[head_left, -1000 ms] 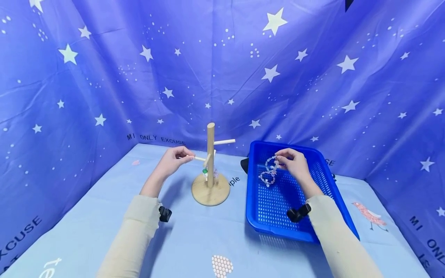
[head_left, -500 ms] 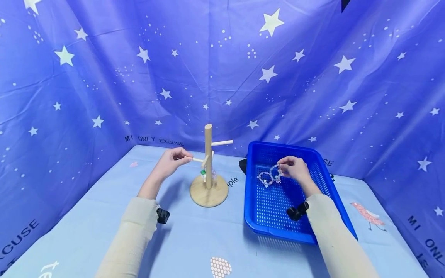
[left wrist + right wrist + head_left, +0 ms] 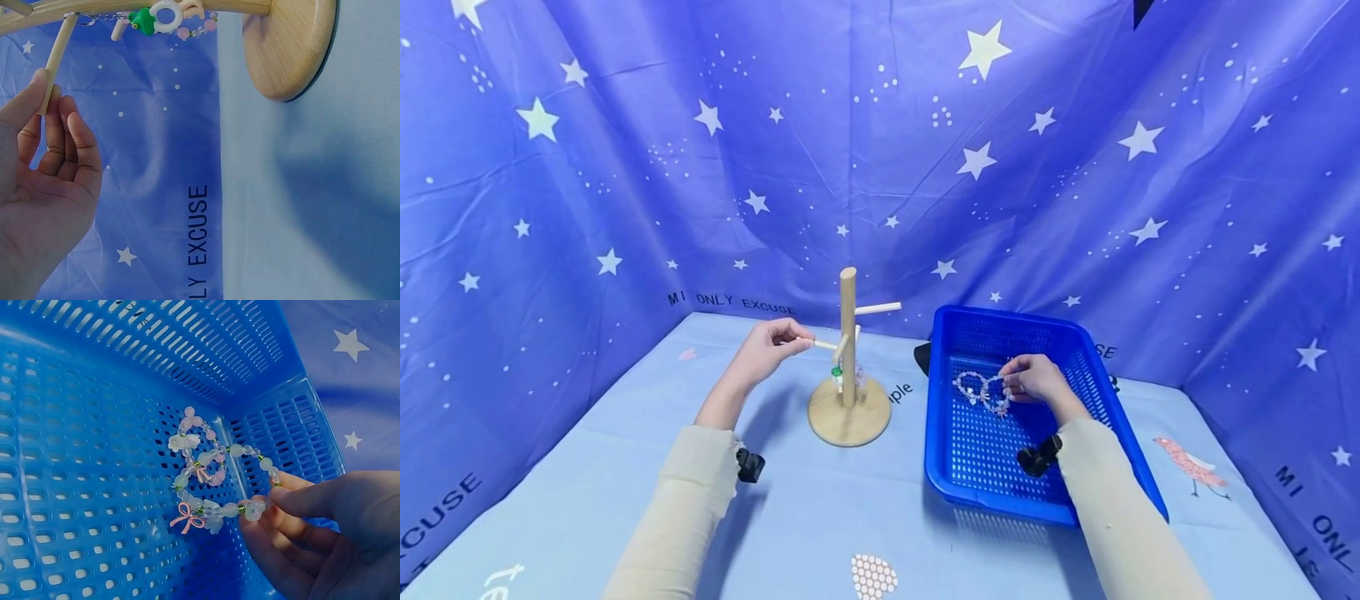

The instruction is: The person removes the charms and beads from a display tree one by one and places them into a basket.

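Note:
My left hand [image 3: 763, 350] pinches the end of one peg [image 3: 57, 56] on a wooden stand [image 3: 848, 317]. A keychain with a green charm [image 3: 144, 22] hangs from that stand by a metal ring, along with pink and clear beads. Inside the blue basket [image 3: 931, 433], my right hand [image 3: 1037, 382] holds a bracelet [image 3: 236, 450] of pale green and clear beads between thumb and fingers. It carries a pink bow charm [image 3: 187, 517]. Another bracelet [image 3: 190, 412], with pink beads and a white flower charm, lies against it in the basket; whether the two are linked I cannot tell.
A light blue printed cloth [image 3: 820, 517] covers the table. Behind it hangs a purple star-printed curtain [image 3: 880, 167]. The basket stands right of the wooden stand, whose upper peg [image 3: 880, 308] points towards it. A dark object [image 3: 922, 358] shows behind the basket's left edge.
My right hand has moved down into the basket with the bracelet, which was hanging higher a second ago. The left hand keeps its pinch on the peg. The head view has shifted slightly.

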{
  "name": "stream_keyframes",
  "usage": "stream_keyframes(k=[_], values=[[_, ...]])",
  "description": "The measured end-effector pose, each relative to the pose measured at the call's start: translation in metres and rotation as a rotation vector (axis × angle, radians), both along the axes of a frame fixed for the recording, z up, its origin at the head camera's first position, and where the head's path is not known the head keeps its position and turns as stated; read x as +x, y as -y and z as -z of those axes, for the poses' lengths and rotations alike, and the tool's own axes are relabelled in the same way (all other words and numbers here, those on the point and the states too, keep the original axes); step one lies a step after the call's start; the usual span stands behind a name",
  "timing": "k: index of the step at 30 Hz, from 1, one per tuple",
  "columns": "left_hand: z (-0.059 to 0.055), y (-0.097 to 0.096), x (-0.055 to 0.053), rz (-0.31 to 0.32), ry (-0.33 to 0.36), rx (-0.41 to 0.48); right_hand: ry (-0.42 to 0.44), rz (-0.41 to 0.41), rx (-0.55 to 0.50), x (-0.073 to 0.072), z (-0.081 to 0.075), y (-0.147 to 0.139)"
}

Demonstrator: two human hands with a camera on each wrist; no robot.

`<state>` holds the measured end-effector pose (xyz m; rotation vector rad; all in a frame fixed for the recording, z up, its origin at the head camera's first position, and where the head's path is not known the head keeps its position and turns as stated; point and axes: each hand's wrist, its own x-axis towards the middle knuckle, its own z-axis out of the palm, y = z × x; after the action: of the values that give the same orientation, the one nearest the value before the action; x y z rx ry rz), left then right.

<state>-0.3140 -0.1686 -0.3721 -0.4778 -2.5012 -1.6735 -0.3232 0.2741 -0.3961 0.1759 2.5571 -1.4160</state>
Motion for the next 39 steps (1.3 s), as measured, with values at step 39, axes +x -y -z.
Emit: stream_keyframes(k=[39], values=[[-0.022,-0.006,0.018,0.015,0.03,0.004,0.002,0.077,0.229,0.005,-0.004,0.003]])
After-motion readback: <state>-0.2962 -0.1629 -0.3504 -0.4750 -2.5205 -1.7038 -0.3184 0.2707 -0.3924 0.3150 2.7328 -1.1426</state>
